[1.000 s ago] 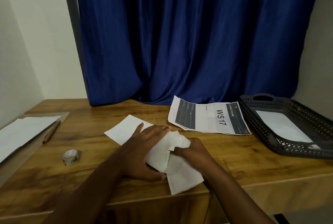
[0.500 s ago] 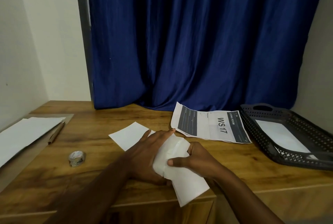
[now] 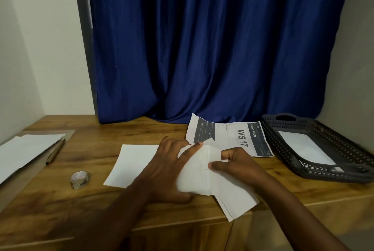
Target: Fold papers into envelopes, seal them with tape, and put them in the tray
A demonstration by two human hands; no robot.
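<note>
Two bare forearms and hands, seen from the wearer's head camera.

Both arms come into view from the near edge, uncovered from the near edge to the wrists: no sleeve, cuff, glove, watch, bracelet or ring shows on either one. The left hand (image 3: 166,170) is broad-backed, with long fingers (image 3: 191,149) and a short, pale nail visible at the tip of one finger. The right hand (image 3: 236,166) shows its knuckles and a thumb with a short trimmed nail. The dim light and slight blur hide finer detail of the arms.
</note>
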